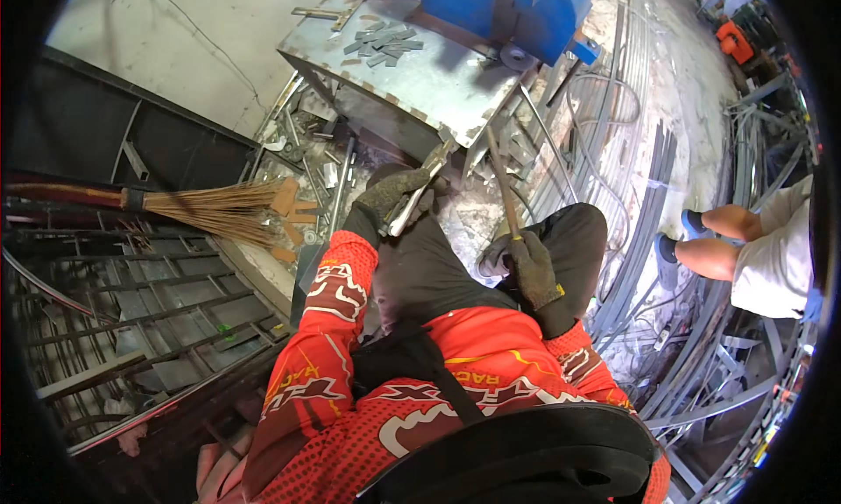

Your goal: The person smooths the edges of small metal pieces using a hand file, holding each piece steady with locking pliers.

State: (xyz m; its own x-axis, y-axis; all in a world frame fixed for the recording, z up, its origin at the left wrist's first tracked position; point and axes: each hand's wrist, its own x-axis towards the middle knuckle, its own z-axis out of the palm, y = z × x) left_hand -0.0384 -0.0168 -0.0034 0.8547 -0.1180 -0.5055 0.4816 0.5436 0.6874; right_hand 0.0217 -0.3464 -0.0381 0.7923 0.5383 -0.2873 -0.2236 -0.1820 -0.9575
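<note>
My left hand (pixel 392 194), in a dark work glove, is closed around silver locking pliers (pixel 410 208) in front of the metal workbench (pixel 477 110). The jaws point up towards the bench's near corner; a small piece seems to sit at their tip, too small to make out. My gloved right hand (pixel 533 272) rests over my right thigh, wrapped round the handle of a long, narrow file (pixel 505 182). Its blade slants up and left, close to the bench's corner. A loose pile of small grey metal plates (pixel 385 43) lies on the bench top.
A blue machine (pixel 491 9) stands on the bench. At left, a straw broom (pixel 210 208) lies near a metal rack (pixel 158 303). Metal scraps (pixel 328 176) litter the floor. Long steel bars (pixel 644 215) run along the right, where another person's legs (pixel 723 241) show.
</note>
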